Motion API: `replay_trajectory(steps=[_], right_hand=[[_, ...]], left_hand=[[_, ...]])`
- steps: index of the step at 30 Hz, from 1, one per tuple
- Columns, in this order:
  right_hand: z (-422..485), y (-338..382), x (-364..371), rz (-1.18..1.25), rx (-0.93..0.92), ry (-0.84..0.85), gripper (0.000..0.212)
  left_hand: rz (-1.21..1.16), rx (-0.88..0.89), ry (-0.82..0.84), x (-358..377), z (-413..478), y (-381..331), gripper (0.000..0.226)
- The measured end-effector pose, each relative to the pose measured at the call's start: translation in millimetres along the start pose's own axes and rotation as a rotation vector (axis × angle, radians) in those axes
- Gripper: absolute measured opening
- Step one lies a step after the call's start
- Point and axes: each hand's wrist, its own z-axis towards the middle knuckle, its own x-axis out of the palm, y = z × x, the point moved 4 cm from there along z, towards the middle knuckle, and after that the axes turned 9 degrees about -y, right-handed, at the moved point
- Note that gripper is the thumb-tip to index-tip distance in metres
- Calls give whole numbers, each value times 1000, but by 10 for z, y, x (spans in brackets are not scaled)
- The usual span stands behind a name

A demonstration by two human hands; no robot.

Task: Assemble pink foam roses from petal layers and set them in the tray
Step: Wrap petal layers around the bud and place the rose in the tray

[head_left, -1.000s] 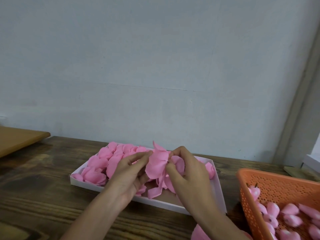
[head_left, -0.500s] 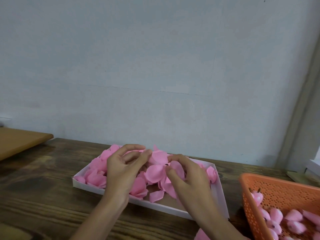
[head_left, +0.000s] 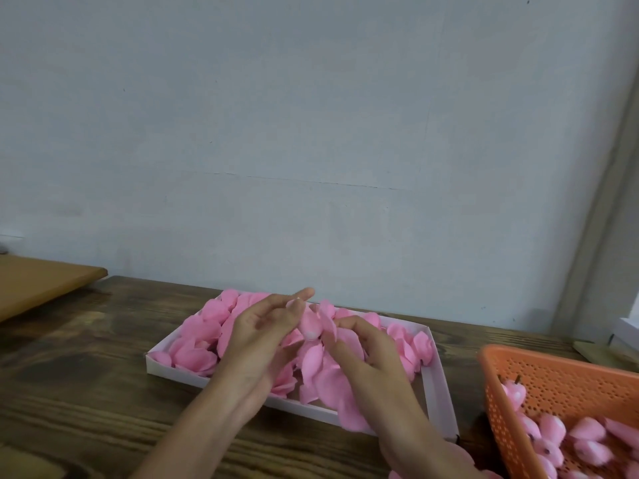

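Observation:
A shallow white tray (head_left: 440,388) lies on the dark wooden table, full of pink foam petals and roses (head_left: 202,342). Above its middle my two hands meet around a partly built pink rose (head_left: 311,326), whose loose petal layers (head_left: 323,375) hang down into the tray. My right hand (head_left: 368,356) grips the rose from the right with curled fingers. My left hand (head_left: 266,335) has its palm turned toward the rose, and its nearly straight fingers touch the bud's left side. Which part of the rose my right fingers pinch is hidden.
An orange perforated basket (head_left: 560,378) at the right holds several pink foam buds (head_left: 549,428) with dark stems. A tan board (head_left: 38,285) lies at the far left. A white object (head_left: 627,335) sits at the right edge. A grey wall rises behind the table.
The rose has been lowered toward the tray. My left hand's fingers have straightened and turned palm-inward against the bud. My right hand has kept its hold.

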Motion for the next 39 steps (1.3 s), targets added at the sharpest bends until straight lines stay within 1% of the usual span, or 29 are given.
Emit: replay_trajectory(steps=[2,5,8,10,13,18,20,22,23,24,25,26,27,29,30,32,33,35,36,37,39], right_hand=[[-11,1,21,31,23,13,17],[-19,-28,14,44,37,33,28],[-10,-59,10,5,60,69,23],[-2,-91,20,9,76,94,21],[-7,-113,42,36,92,134,22],[0,-105,29,-12,110,118,17],[-9,-69,32,-47,110,114,20],[-9,-51,27,-94,116,101,28],[1,-70,17,-159,117,88,30],[6,-84,2,-257,105,87,25],[9,-89,-10,-382,86,115,15],[-3,-90,-8,-500,72,185,7],[-20,-76,4,-592,71,287,6],[-95,-99,83,-753,55,495,13],[-123,-122,144,-857,6,578,20],[-193,-117,189,-1027,-38,598,37],[-217,-136,201,-1033,-44,622,35],[-247,-163,214,-1008,-59,727,23],[-253,-122,189,-1001,-71,730,22],[-221,-77,142,-983,-76,678,24],[-115,31,59,-930,-132,448,27]], left_hand=[[-24,-82,52,12,-10,19,15],[-23,-112,60,-1,-8,-1,20],[-29,-160,82,-21,4,2,24],[-7,-173,95,-38,3,25,21],[6,-169,106,-35,1,50,20],[-5,-114,-20,-126,89,55,13],[-3,-83,-54,-155,115,49,19],[19,-40,-94,-183,132,34,26],[39,-13,-112,-194,139,27,29],[53,11,-132,-208,144,21,32],[60,30,-156,-228,152,20,34],[64,47,-183,-257,164,23,36],[70,63,-208,-289,175,23,37],[89,83,-241,-333,189,19,36],[94,89,-244,-342,195,18,36],[89,102,-238,-346,193,15,34],[85,111,-234,-343,189,13,32],[93,130,-221,-326,183,5,31],[104,134,-214,-314,178,0,31],[118,138,-206,-303,172,-7,32],[158,153,-189,-277,157,-25,35]])
